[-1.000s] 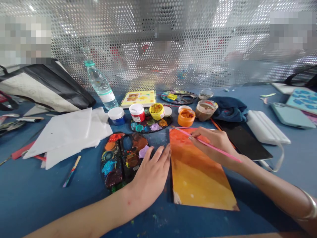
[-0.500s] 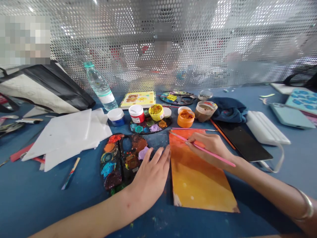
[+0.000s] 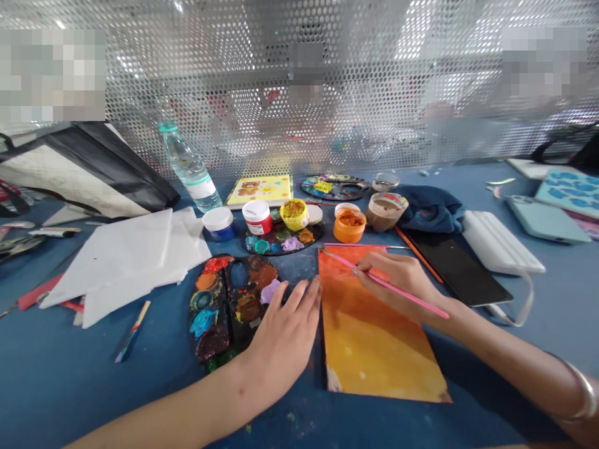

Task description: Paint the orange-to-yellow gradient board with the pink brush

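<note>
Painted sheet: from where I stand, it lies flat on the blue table (image 3: 159,393) in front of the person, red-orange (image 3: 374,349) at the far end and yellow nearer, pale at one near corner.
Pink brush: slants over the sheet (image 3: 407,292), its tip at the far left corner; I can't tell if the bristles touch.
Right hand: fingers closed around the brush handle (image 3: 397,274), the hand above the sheet's right side.
Left hand: palm down, loosely open, gripping nothing (image 3: 287,330), fingertips just beside the sheet's left edge.
Big palette: black, loaded with many colours (image 3: 229,312), partly behind the left hand.
Second brush: lies along the sheet's far edge (image 3: 360,245).
Orange jar: open, beyond that brush (image 3: 349,232), with a cup of murky water (image 3: 387,215) to its right.
Other jars: yellow one open (image 3: 294,215), the red (image 3: 257,218) and blue (image 3: 219,224) lidded in white.
Right side: dark phone (image 3: 461,268), navy cloth (image 3: 433,209).
Left side: white sheets (image 3: 126,249), a water bottle (image 3: 191,171) behind.
</note>
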`<action>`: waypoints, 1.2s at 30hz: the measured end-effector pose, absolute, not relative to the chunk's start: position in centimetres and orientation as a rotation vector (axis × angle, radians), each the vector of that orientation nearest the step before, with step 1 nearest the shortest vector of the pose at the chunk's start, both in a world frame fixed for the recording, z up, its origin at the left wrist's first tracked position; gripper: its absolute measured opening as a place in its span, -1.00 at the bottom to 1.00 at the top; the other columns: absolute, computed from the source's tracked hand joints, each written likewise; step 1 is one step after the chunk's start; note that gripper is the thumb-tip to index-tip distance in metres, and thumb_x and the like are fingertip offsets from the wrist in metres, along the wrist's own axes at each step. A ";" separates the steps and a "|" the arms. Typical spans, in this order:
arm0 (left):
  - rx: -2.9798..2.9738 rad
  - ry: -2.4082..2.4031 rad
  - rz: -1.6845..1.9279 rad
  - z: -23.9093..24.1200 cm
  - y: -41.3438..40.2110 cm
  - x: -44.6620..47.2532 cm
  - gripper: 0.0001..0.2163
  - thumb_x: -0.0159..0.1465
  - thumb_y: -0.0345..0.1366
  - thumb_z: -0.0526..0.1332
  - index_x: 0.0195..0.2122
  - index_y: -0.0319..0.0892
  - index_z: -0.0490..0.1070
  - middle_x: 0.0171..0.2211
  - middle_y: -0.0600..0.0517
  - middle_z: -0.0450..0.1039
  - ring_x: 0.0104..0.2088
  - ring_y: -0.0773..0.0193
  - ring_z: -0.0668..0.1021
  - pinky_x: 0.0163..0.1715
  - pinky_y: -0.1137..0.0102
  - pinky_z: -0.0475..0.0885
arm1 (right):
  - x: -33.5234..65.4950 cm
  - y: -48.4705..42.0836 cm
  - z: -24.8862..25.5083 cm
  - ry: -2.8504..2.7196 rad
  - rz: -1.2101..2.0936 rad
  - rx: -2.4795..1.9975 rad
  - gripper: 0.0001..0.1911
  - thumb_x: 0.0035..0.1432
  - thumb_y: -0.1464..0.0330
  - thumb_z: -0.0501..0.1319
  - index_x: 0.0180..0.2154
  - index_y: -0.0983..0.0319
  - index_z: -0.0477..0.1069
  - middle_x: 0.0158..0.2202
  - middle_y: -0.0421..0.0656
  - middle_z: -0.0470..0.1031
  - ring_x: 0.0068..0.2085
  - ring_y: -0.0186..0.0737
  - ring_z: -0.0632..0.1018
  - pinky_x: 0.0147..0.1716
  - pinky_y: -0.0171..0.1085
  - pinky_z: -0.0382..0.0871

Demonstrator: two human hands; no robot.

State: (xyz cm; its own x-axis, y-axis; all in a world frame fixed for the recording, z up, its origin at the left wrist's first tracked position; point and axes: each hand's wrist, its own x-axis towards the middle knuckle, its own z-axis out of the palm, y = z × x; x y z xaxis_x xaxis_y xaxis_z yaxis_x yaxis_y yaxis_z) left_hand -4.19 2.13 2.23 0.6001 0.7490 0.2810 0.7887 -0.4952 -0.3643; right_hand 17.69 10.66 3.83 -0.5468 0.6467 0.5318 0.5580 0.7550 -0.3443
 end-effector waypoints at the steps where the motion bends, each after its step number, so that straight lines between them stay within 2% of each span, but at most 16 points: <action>1: -2.373 -1.223 -0.118 2.2 2.2 -4.2 -0.61 0.30 -0.47 -0.06 0.09 -0.29 0.38 0.14 -0.05 0.40 0.09 0.10 0.38 0.08 0.10 0.25 | 17.6 10.6 3.9 -2.308 0.216 -0.872 -0.82 0.20 0.46 0.08 -0.45 0.20 0.34 -0.48 -0.15 0.55 -0.49 -0.29 0.54 -0.48 -0.35 0.34; 5: -2.366 -1.219 -0.141 1.9 2.2 -4.2 -0.60 0.27 -0.47 -0.03 0.10 -0.31 0.38 0.13 -0.06 0.41 0.09 0.09 0.38 0.08 0.10 0.24 | 18.1 10.3 4.4 -2.233 0.317 -0.844 -0.85 0.19 0.44 0.12 -0.44 0.19 0.36 -0.47 -0.16 0.56 -0.47 -0.28 0.55 -0.47 -0.35 0.36; 9: -2.346 -1.223 -0.150 1.6 2.4 -4.3 -0.57 0.23 -0.50 -0.02 0.12 -0.33 0.36 0.15 -0.06 0.40 0.07 0.09 0.39 0.07 0.09 0.24 | 20.4 11.0 5.9 -1.891 0.239 -1.018 -0.89 0.14 0.36 0.20 -0.44 0.16 0.36 -0.51 -0.21 0.53 -0.53 -0.29 0.50 -0.55 -0.32 0.32; 13: -2.320 -1.211 -0.177 1.3 2.5 -4.3 -0.56 0.21 -0.51 -0.03 0.11 -0.29 0.37 0.15 -0.03 0.40 0.06 0.10 0.40 0.05 0.10 0.25 | 23.3 14.2 9.1 -1.607 0.058 -1.114 -0.71 0.16 0.22 0.18 -0.54 0.13 0.21 -0.66 -0.25 0.37 -0.64 -0.30 0.36 -0.64 -0.29 0.16; 17: -2.292 -1.198 -0.207 1.1 2.5 -4.4 -0.58 0.22 -0.49 -0.03 0.07 -0.27 0.41 0.11 0.00 0.44 0.04 0.13 0.41 0.05 0.11 0.24 | 24.8 19.4 11.3 -1.801 0.075 -1.200 -0.58 0.06 0.19 0.25 -0.70 0.15 0.17 -0.74 -0.23 0.29 -0.65 -0.32 0.26 -0.61 -0.25 0.10; 22: -2.266 -1.175 -0.261 1.2 2.4 -4.5 -0.60 0.21 -0.46 0.00 0.04 -0.26 0.43 0.08 0.02 0.47 0.04 0.16 0.41 0.05 0.14 0.22 | 23.5 24.9 10.4 -2.045 0.170 -1.303 -0.54 0.08 0.20 0.27 -0.73 0.20 0.19 -0.74 -0.28 0.26 -0.61 -0.36 0.32 -0.59 -0.31 0.16; 24: -2.258 -1.169 -0.274 1.2 2.5 -4.5 -0.60 0.21 -0.47 0.01 0.03 -0.24 0.44 0.07 0.03 0.48 0.03 0.17 0.42 0.04 0.15 0.21 | 23.1 26.1 10.0 -2.115 0.199 -1.362 -0.62 0.16 0.21 0.24 -0.62 0.25 0.31 -0.64 -0.28 0.36 -0.56 -0.36 0.40 -0.54 -0.33 0.27; 26: -2.251 -1.169 -0.277 1.2 2.6 -4.6 -0.61 0.22 -0.47 0.01 0.03 -0.22 0.44 0.07 0.04 0.49 0.02 0.17 0.42 0.04 0.16 0.20 | 23.0 26.7 9.9 -2.171 0.228 -1.417 -0.74 0.23 0.23 0.21 -0.37 0.30 0.44 -0.42 -0.23 0.48 -0.42 -0.33 0.49 -0.43 -0.30 0.41; 28: -2.256 -1.167 -0.276 1.1 2.6 -4.7 -0.62 0.23 -0.45 0.02 0.04 -0.23 0.44 0.07 0.03 0.48 0.03 0.16 0.42 0.05 0.16 0.20 | 23.2 26.9 10.0 -2.212 0.256 -1.463 -0.74 0.26 0.24 0.18 -0.13 0.29 0.42 -0.19 -0.15 0.50 -0.26 -0.26 0.54 -0.29 -0.20 0.48; 29: -2.260 -1.169 -0.273 1.1 2.6 -4.7 -0.62 0.24 -0.45 0.02 0.04 -0.23 0.44 0.07 0.03 0.48 0.03 0.16 0.42 0.05 0.16 0.19 | 23.2 27.0 10.1 -2.228 0.271 -1.483 -0.71 0.27 0.24 0.18 -0.07 0.28 0.40 -0.11 -0.12 0.48 -0.20 -0.22 0.54 -0.24 -0.16 0.49; 36: -2.274 -1.172 -0.246 1.2 2.4 -4.6 -0.62 0.24 -0.46 0.01 0.04 -0.21 0.44 0.08 0.01 0.47 0.03 0.15 0.42 0.05 0.15 0.20 | 23.0 26.9 10.7 -2.281 0.347 -1.585 -0.67 0.26 0.24 0.18 0.00 0.26 0.39 -0.01 -0.09 0.45 -0.10 -0.13 0.52 -0.15 -0.08 0.47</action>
State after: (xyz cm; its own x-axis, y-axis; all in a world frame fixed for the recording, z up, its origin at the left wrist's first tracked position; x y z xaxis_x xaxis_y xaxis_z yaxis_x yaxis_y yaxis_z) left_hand -4.64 2.43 1.19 0.6004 0.6908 0.4030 0.7946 -0.4580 -0.3986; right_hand 23.04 26.93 10.69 -0.3192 0.9377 0.1373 0.8543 0.3475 -0.3867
